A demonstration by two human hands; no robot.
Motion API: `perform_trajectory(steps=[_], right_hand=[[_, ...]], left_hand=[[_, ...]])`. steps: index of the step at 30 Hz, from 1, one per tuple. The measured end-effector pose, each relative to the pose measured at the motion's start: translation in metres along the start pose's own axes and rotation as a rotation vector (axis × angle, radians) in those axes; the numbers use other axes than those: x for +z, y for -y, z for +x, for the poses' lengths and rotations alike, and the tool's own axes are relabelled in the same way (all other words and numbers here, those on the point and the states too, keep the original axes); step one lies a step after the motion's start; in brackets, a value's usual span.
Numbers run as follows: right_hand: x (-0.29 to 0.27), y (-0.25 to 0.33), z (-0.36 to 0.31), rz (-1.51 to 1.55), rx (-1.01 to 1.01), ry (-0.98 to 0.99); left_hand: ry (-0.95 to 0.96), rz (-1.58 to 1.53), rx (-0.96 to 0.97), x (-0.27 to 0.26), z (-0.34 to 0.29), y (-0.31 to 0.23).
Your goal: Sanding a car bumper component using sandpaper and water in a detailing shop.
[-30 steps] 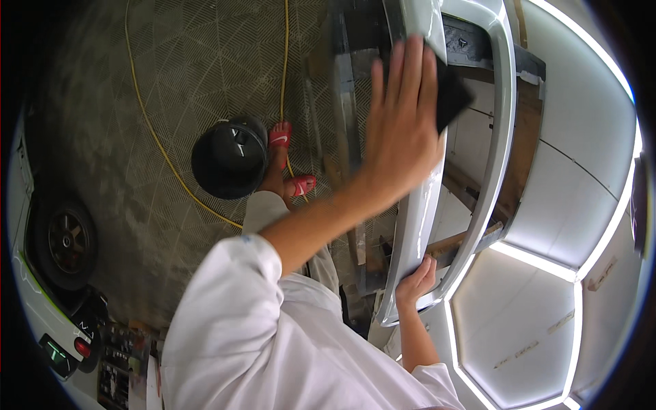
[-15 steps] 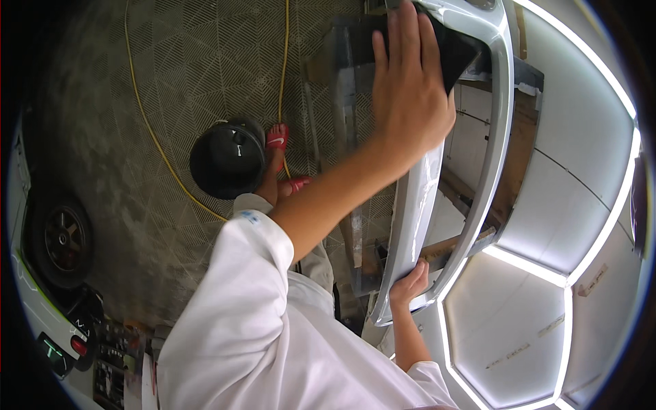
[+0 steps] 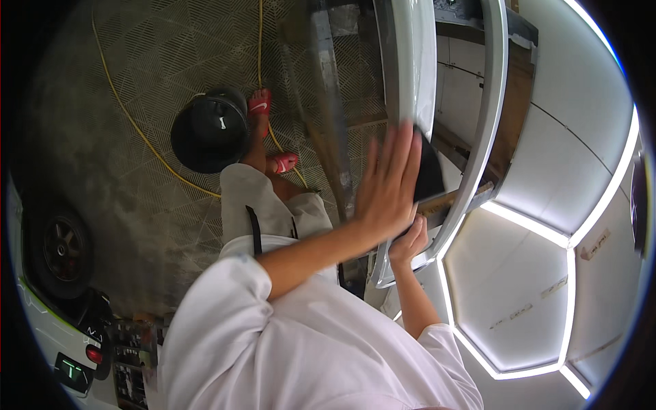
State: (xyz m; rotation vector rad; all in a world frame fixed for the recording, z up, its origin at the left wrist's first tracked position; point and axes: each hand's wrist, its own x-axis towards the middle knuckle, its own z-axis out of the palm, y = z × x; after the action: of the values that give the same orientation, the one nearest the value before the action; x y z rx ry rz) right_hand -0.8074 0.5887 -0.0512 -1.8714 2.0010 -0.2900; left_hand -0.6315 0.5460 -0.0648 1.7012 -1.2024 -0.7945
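A glossy silver panel that looks like a car bumper (image 3: 424, 61) stretches away from me, with long openings in it. My left hand (image 3: 389, 184) lies flat over a thin black sheet (image 3: 427, 171) on the bumper's near half. Its fingers are stretched out and slightly blurred, with the sheet showing beyond their right side. Just below, my right hand (image 3: 410, 244) is closed round the bumper's near end, the thumb on top; its other fingers are partly hidden. The sheet's underside, against the panel, cannot be seen.
A worn stand (image 3: 328, 82) with wooden parts is under the bumper. On the patterned floor are a black bucket (image 3: 208, 133) and a yellow hose (image 3: 140, 140), near my feet in red sandals (image 3: 283, 162). A car wheel (image 3: 63, 249) stands at far left; bright light strips (image 3: 523, 220) line the right.
My left hand has slid toward me along the bumper with the black sheet, from its far part to near my right hand. My right hand keeps its hold on the near end.
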Motion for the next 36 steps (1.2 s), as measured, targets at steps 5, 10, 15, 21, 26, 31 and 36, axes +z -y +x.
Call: perform_trajectory(steps=[5, 10, 15, 21, 26, 31, 36], right_hand=[[-0.001, -0.011, -0.006, 0.002, 0.101, 0.017], [0.004, 0.003, 0.000, 0.173, 0.120, -0.053], [0.006, -0.019, -0.001, 0.571, 0.077, -0.216], [-0.022, -0.015, -0.023, 0.982, -0.104, -0.245], [-0.061, 0.020, -0.006, 1.461, -0.144, 0.552], [-0.086, 0.056, 0.032, 0.941, -0.233, 0.174], [-0.049, -0.005, -0.001, -0.322, -1.039, 0.265]], left_hand=[[0.026, 0.203, 0.065, 0.000, 0.025, 0.011], [-0.442, 0.500, 0.144, -0.038, 0.123, 0.024], [0.144, 0.035, 0.077, 0.034, -0.113, -0.020], [-0.033, -0.269, 0.200, -0.002, -0.120, -0.063], [0.514, -0.412, -0.065, -0.027, -0.065, -0.062], [0.486, -0.127, 0.070, -0.080, 0.061, -0.036], [-0.108, 0.220, 0.473, -0.061, 0.190, 0.001]])
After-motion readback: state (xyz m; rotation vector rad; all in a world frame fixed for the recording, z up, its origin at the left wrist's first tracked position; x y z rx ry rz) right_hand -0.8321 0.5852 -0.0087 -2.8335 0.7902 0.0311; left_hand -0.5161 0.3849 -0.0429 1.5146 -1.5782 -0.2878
